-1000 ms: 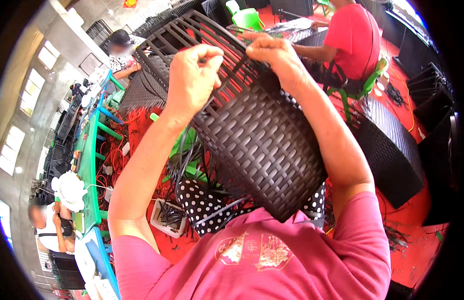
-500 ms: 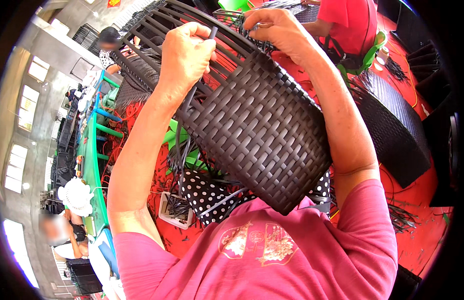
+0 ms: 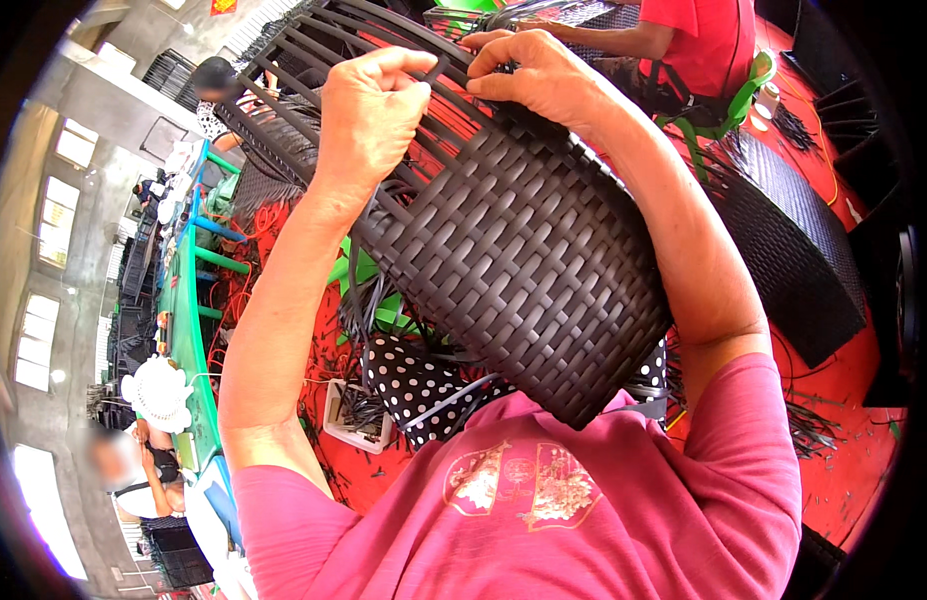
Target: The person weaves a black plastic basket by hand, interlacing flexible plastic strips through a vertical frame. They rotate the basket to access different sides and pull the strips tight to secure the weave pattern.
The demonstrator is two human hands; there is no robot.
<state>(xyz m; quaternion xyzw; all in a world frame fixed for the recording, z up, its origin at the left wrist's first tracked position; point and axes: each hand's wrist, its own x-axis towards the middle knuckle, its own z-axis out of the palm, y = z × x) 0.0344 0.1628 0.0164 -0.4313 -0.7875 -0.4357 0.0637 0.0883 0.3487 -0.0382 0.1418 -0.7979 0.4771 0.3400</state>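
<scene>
While the woven dark-brown basket frame rests tilted against the person's chest, its finished weave sits low, toward 5 o'clock, and the bare ribs run up toward 11 o'clock; long axis approx. 5-to-11.

Left hand: fist closed, fingers clamped on a thin dark strand at the top of the woven section, approx. 12 o'clock of the weave. Right hand: fingertips pinched together on the same strand, just beside the left, at its 3 o'clock. Both hands sit at the weave/rib boundary; neither is clearly nearer, tho the right lies directly over the working row.

Surroundings: loose strand ends hang under the frame at 7 o'clock, over a black polka-dot cloth on the lap. White tray of offcuts on the red floor at 8 o'clock. Another person in a red shirt at 1 o'clock, well apart, w/ a finished woven panel at 3 o'clock. Green bench at 9 o'clock.

Obstruction: ribs stand closely spaced around the fingers; hanging ends could snag.
</scene>
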